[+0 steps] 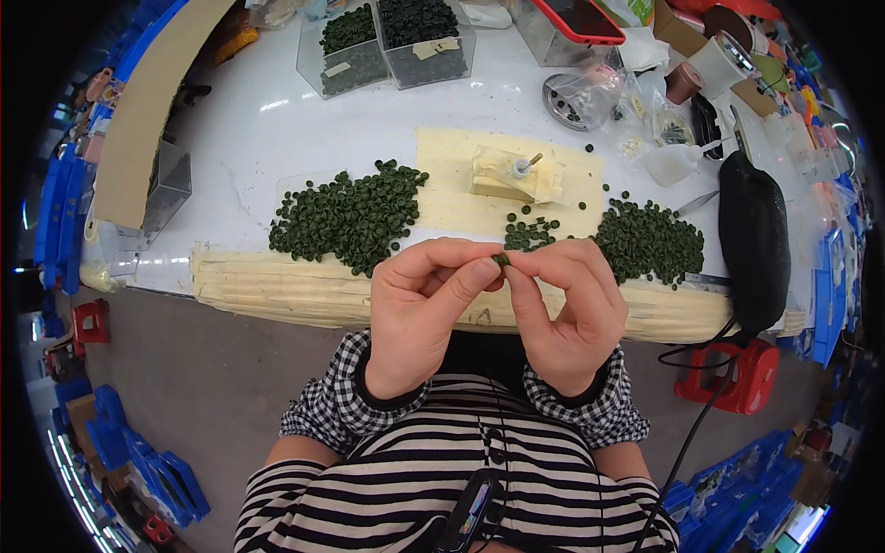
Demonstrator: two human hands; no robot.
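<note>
Between my fingertips, above the table's front edge, is a small dark green round cap-like piece (501, 260). My left hand (426, 304) pinches it from one side, and my right hand (573, 300) pinches it from the other. Beyond my left hand spreads a large pile of the same green pieces (346, 217). A second pile (650, 241) lies to the right of my right hand. A few loose green pieces (530, 233) sit just beyond my fingers. Behind them stands a tape-wrapped block (516, 175) with a small peg sticking up.
Two clear bins (355, 69) of green and black pieces stand at the back. A phone with a red case (583, 20) rests on a box at the back right. A black padded object (754, 244) with a cable lies at the right edge. A red stool (737, 373) stands below.
</note>
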